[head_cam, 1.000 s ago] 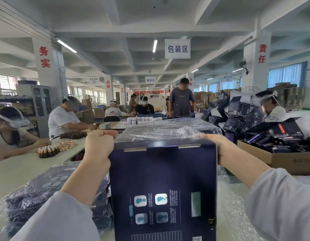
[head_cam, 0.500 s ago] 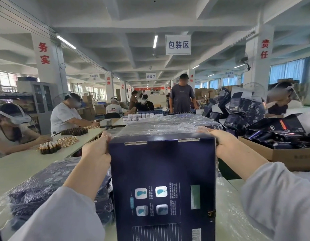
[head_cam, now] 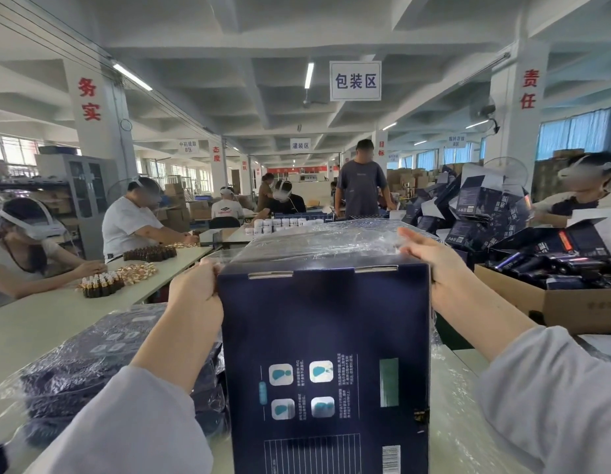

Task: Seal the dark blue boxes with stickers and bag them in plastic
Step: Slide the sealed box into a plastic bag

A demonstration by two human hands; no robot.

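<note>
Left hand (head_cam: 194, 292) lowered, gripping plastic bag (head_cam: 331, 241), dark blue box (head_cam: 324, 319) between hands, right hand (head_cam: 434, 265) flat against bag

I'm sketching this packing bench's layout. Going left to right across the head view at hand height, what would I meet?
Pile of bagged boxes → left hand, gripping the plastic bag → dark blue box → right hand → cardboard carton of dark packs.

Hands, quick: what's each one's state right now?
Left hand: grips the plastic bag at the dark blue box.
Right hand: open, fingers pressing the bag.
</note>
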